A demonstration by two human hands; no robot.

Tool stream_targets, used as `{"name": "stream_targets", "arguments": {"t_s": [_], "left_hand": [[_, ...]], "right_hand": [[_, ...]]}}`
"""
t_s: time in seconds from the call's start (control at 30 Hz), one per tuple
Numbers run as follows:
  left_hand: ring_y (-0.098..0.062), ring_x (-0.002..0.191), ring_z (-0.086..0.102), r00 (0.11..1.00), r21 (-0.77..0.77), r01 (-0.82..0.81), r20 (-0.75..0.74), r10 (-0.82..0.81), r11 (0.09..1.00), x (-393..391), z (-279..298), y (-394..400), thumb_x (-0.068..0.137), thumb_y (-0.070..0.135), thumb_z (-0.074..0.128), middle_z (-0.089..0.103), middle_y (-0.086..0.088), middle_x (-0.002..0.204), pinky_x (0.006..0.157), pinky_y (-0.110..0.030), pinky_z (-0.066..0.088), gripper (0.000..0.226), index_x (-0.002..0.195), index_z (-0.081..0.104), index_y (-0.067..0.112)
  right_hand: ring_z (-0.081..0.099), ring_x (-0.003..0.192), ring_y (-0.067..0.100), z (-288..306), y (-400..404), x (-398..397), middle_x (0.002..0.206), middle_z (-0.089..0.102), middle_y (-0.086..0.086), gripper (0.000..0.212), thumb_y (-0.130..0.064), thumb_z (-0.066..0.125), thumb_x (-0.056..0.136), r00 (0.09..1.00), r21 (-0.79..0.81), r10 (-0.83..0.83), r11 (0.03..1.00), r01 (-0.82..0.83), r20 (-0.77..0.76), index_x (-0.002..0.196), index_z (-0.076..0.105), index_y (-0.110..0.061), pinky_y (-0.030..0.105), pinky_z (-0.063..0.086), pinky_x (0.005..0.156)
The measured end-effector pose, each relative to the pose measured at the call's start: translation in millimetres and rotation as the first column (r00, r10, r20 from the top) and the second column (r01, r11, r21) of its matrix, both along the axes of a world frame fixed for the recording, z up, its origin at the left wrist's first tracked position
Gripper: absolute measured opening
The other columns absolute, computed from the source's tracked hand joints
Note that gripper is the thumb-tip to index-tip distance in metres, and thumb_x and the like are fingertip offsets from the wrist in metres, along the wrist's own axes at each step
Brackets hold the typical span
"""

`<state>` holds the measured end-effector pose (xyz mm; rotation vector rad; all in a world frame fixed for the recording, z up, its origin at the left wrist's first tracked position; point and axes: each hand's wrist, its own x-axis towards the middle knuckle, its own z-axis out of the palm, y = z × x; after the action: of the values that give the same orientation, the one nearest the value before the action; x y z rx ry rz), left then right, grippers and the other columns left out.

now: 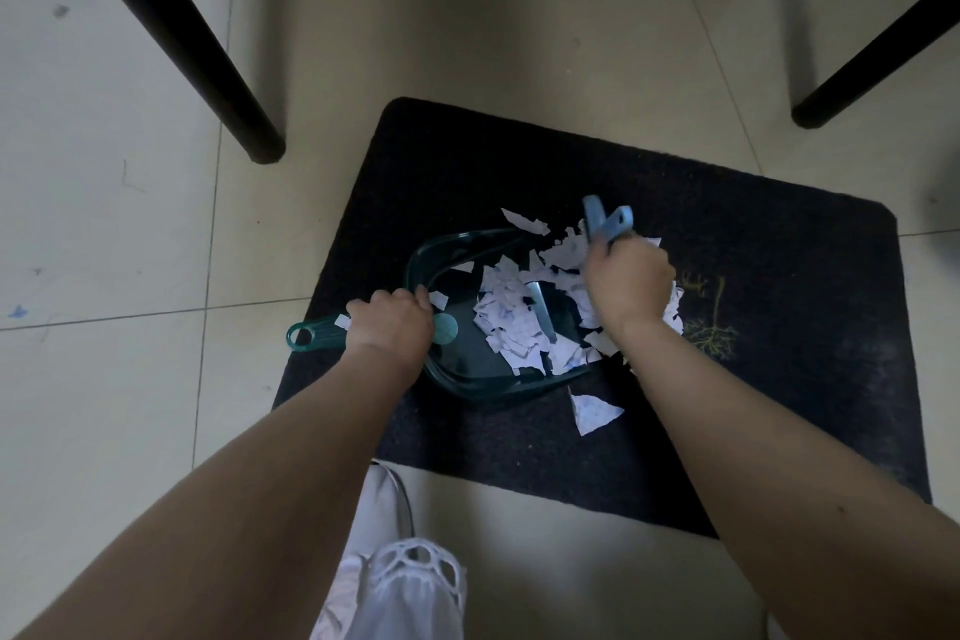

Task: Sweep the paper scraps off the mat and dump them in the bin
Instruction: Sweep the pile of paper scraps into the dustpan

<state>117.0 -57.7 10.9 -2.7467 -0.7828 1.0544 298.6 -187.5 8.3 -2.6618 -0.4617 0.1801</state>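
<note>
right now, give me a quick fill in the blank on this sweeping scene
1. The left hand grips the dustpan by its ____.
2. The right hand holds a light ____ brush.
3. The dustpan rests on a ____ mat.
4. One large scrap lies ____ the dustpan.

Missing: handle; blue; black; outside

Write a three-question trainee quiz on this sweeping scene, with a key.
1. True or false: the left hand grips the dustpan by its handle.
2. What does the right hand hold? A) blue brush B) sponge C) cloth
3. Fill in: one large paper scrap lies on the ___, outside the dustpan.

Key: 1 true; 2 A; 3 mat.
</note>
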Motion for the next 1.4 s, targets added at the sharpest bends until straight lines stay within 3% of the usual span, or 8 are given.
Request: {"name": "stream_targets", "arguments": {"t_s": [0.13,0.4,0.53,0.7,0.87,1.1,1.27,1.4], "left_hand": [[-0.032,0.122,0.046,1.000,-0.006,0.009,0.004,-0.009,1.000,1.4,-0.2,0.7,0.090,0.011,0.055,0.041,-0.015,0.139,0.093,-0.044,0.043,0.080,0.154,0.006,0.008],[-0.031,0.122,0.046,0.999,-0.015,0.033,0.002,-0.033,0.999,12.4,-1.5,-5.2,0.089,0.011,0.058,0.041,-0.014,0.139,0.094,-0.044,0.043,0.083,0.154,0.006,0.008],[-0.032,0.124,0.045,1.000,-0.015,0.029,0.001,-0.029,0.999,12.2,-1.6,-6.4,0.090,0.011,0.056,0.040,-0.015,0.140,0.096,-0.045,0.042,0.081,0.154,0.006,0.008],[-0.032,0.124,0.045,0.999,-0.017,0.032,-0.009,-0.032,0.999,12.0,-1.2,-6.4,0.089,0.011,0.057,0.040,-0.015,0.141,0.095,-0.044,0.042,0.082,0.154,0.006,0.008],[-0.031,0.124,0.045,1.000,-0.017,0.030,-0.010,-0.030,0.999,13.3,-0.5,-6.9,0.088,0.010,0.059,0.041,-0.014,0.140,0.095,-0.043,0.042,0.084,0.154,0.006,0.008],[-0.031,0.123,0.045,0.999,-0.014,0.028,-0.017,-0.028,1.000,13.2,1.2,-7.7,0.086,0.008,0.060,0.040,-0.014,0.140,0.096,-0.043,0.042,0.087,0.154,0.005,0.008],[-0.032,0.124,0.045,1.000,-0.010,0.014,-0.020,-0.014,1.000,8.2,0.0,-6.2,0.088,0.009,0.058,0.040,-0.014,0.140,0.096,-0.044,0.042,0.084,0.154,0.005,0.009],[-0.032,0.123,0.046,1.000,-0.002,0.009,-0.009,-0.010,1.000,2.2,0.2,-1.8,0.090,0.009,0.055,0.042,-0.014,0.139,0.095,-0.044,0.042,0.080,0.154,0.007,0.010]], "right_hand": [[0.063,0.087,0.038,-7.8,-11.7,11.6,0.093,0.066,0.020,0.035,-0.025,0.040,0.098,0.999,-0.143,-0.018,0.990,0.014,-0.027,0.096,0.063,0.002,0.031,0.037,0.064],[0.050,0.063,0.027,-17.5,-8.5,-19.7,0.066,0.054,0.007,0.035,-0.028,0.041,0.097,0.982,-0.108,0.107,0.986,-0.125,-0.156,0.080,0.061,-0.006,0.028,0.031,0.053],[0.052,0.059,0.026,-10.9,-16.7,-11.6,0.058,0.051,0.005,0.042,-0.032,0.044,0.096,0.981,-0.007,0.101,0.995,-0.103,-0.166,0.063,0.052,-0.009,0.028,0.033,0.053],[0.056,0.062,0.027,-5.8,-28.0,6.2,0.059,0.049,0.002,0.037,-0.029,0.043,0.097,0.998,-0.039,-0.046,0.998,0.044,-0.043,0.072,0.058,-0.006,0.028,0.034,0.056],[0.052,0.069,0.028,-16.1,-27.9,-6.2,0.081,0.061,0.012,0.035,-0.027,0.040,0.098,0.993,-0.165,0.031,0.985,-0.049,-0.113,0.097,0.064,-0.001,0.030,0.037,0.061],[0.050,0.062,0.025,-18.7,-21.0,-26.3,0.066,0.054,0.006,0.036,-0.029,0.042,0.097,0.983,-0.091,0.120,0.987,-0.133,-0.136,0.085,0.065,-0.004,0.027,0.032,0.058],[0.050,0.059,0.024,-6.8,-27.5,-4.9,0.057,0.048,0.000,0.041,-0.032,0.041,0.098,0.998,-0.019,-0.003,1.000,0.002,-0.068,0.070,0.057,-0.006,0.028,0.033,0.057],[0.057,0.066,0.028,-1.1,-33.6,14.5,0.079,0.066,0.014,0.037,-0.030,0.044,0.097,0.993,-0.003,-0.118,0.993,0.118,-0.001,0.092,0.065,0.000,0.030,0.041,0.061]]}}
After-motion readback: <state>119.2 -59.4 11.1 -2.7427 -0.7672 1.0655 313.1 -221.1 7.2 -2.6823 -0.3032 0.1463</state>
